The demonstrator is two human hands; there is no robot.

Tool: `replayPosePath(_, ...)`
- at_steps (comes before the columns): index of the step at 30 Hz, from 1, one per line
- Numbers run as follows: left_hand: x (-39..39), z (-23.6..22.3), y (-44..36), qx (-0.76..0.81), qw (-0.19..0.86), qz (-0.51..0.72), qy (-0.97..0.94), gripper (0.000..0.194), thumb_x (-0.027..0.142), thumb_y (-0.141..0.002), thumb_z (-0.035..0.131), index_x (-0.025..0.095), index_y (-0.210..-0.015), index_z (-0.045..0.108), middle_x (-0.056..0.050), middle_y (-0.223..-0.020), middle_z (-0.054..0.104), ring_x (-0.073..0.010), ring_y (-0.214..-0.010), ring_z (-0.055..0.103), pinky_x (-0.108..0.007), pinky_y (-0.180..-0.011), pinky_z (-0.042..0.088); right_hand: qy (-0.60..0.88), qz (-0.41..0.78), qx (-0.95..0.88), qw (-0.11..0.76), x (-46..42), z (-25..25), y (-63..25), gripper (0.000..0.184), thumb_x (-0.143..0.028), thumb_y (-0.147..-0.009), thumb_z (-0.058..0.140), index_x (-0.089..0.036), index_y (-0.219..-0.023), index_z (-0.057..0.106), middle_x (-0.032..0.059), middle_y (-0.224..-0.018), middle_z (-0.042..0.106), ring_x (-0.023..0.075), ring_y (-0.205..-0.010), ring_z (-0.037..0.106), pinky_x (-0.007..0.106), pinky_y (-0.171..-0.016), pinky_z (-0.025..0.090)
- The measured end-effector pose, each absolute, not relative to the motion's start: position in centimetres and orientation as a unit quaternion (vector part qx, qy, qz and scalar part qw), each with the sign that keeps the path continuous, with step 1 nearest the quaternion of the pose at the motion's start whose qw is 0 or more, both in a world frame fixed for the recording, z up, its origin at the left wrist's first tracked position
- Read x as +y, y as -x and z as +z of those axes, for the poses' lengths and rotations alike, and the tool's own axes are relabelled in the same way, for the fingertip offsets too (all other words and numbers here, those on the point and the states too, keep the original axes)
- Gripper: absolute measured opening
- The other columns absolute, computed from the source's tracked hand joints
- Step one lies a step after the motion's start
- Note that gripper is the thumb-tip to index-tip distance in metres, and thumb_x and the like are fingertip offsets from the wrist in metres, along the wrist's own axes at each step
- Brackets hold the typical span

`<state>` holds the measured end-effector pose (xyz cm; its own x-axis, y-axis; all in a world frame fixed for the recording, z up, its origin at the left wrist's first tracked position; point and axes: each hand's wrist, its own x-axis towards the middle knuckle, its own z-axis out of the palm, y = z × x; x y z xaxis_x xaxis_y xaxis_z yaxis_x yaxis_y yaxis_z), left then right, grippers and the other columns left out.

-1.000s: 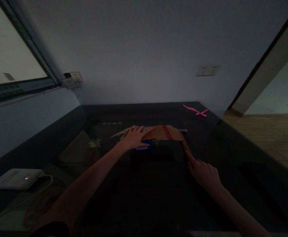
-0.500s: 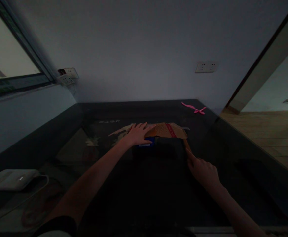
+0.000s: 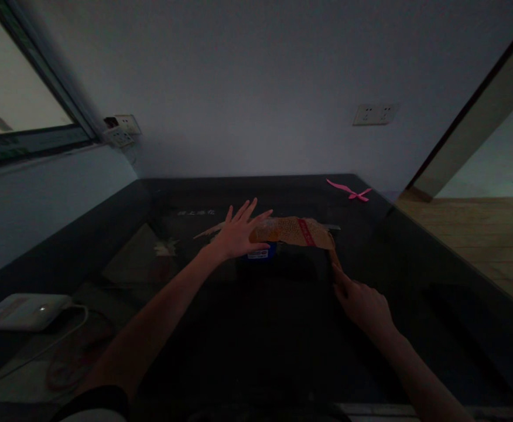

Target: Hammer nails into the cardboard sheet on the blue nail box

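A brown, finely patterned piece that looks like paper or card (image 3: 289,230), with a red band near its right end, stretches across the dark table. My left hand (image 3: 238,233) lies over its left part, fingers spread wide, and hides some of it. Whether the palm presses on it I cannot tell. Under its front edge, by my left thumb, shows a small blue object (image 3: 260,253) with a white label. My right hand (image 3: 364,302) is closed round a thin brown stick-like handle (image 3: 334,257) that meets the brown piece's right end. A greyish flat tip (image 3: 332,227) sticks out behind that end.
A pink ribbon (image 3: 357,194) lies at the table's far right corner. On the left is a white device (image 3: 23,312) with a cable (image 3: 58,343). A dark flat object (image 3: 471,328) lies at right. The wall with sockets (image 3: 375,114) rises behind the table (image 3: 256,346).
My left hand has shifted slightly left, its fingers lifted and spread wider, showing more of the brown piece. My right hand keeps its grip. The view has tilted slightly.
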<state>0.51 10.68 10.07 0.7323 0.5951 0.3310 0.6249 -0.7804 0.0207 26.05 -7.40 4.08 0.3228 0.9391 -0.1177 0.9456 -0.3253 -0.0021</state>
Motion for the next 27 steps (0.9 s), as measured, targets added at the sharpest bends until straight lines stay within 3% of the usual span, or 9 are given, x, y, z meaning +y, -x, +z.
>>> replayPosePath(4,9.6,10.6,5.0,-0.386,0.028,-0.280,0.878,0.048,0.044,-0.089,0.033,0.025,-0.133,0.033,-0.007,-0.138,0.038,-0.0230,-0.126,0.035,-0.048,-0.105,0.024,-0.808,-0.052,0.585,0.037,-7.4,3.8,-26.3,0.051,-0.035,-0.090,0.030,-0.026,-0.140,0.030,0.0103,-0.094,0.071,0.0281,-0.075,0.068,0.039,-0.059,0.050)
replayPosePath(6,9.1,9.5,8.7,-0.421,0.006,-0.302,0.856,0.040,0.038,-0.091,0.030,0.020,-0.125,0.044,-0.008,-0.124,0.052,-0.0204,-0.116,0.046,-0.041,-0.101,0.034,-0.807,-0.052,0.588,0.036,-7.4,3.6,-26.5,0.051,-0.036,-0.090,0.029,-0.026,-0.140,0.030,0.0107,-0.094,0.071,0.0286,-0.075,0.068,0.039,-0.059,0.050)
replayPosePath(9,7.7,6.5,13.9,-0.473,-0.017,-0.257,0.843,0.036,0.035,-0.090,0.032,0.017,-0.114,0.053,-0.009,-0.114,0.059,-0.0207,-0.108,0.053,-0.040,-0.097,0.039,-0.807,-0.062,0.586,0.033,-7.4,3.5,-26.7,0.051,-0.038,-0.090,0.027,-0.025,-0.140,0.031,0.0117,-0.094,0.071,0.0290,-0.075,0.068,0.039,-0.058,0.050)
replayPosePath(11,6.4,4.2,16.4,-0.487,-0.032,-0.212,0.847,0.037,0.036,-0.089,0.034,0.016,-0.115,0.054,-0.010,-0.116,0.058,-0.0217,-0.109,0.052,-0.041,-0.098,0.039,-0.807,-0.070,0.585,0.035,-7.4,3.6,-26.7,0.051,-0.038,-0.091,0.025,-0.024,-0.139,0.032,0.0120,-0.092,0.071,0.0288,-0.074,0.068,0.039,-0.057,0.050)
replayPosePath(14,4.7,1.4,18.1,-0.467,-0.033,-0.138,0.873,0.046,0.040,-0.088,0.037,0.020,-0.129,0.043,-0.011,-0.138,0.040,-0.0243,-0.126,0.038,-0.046,-0.104,0.030,-0.807,-0.069,0.585,0.035,-7.4,3.7,-26.7,0.051,-0.038,-0.090,0.024,-0.024,-0.139,0.032,0.0123,-0.093,0.071,0.0288,-0.074,0.068,0.039,-0.058,0.050)
replayPosePath(17,3.9,0.2,18.3,-0.452,-0.033,-0.083,0.888,0.050,0.040,-0.089,0.033,0.024,-0.136,0.031,-0.009,-0.146,0.026,-0.0241,-0.133,0.026,-0.048,-0.107,0.023,-0.808,-0.070,0.584,0.030,-7.3,3.7,-26.8,0.051,-0.038,-0.090,0.026,-0.026,-0.139,0.032,0.0113,-0.094,0.071,0.0291,-0.074,0.068,0.040,-0.059,0.050)
replayPosePath(27,3.3,0.7,17.4,-0.389,-0.048,-0.022,0.920,0.057,0.038,-0.091,0.029,0.024,-0.142,0.008,-0.007,-0.148,0.016,-0.0214,-0.135,0.018,-0.045,-0.109,0.018,-0.812,-0.072,0.578,0.034,-7.3,3.5,-26.7,0.052,-0.037,-0.090,0.026,-0.024,-0.140,0.030,0.0116,-0.094,0.071,0.0302,-0.076,0.068,0.041,-0.060,0.050)
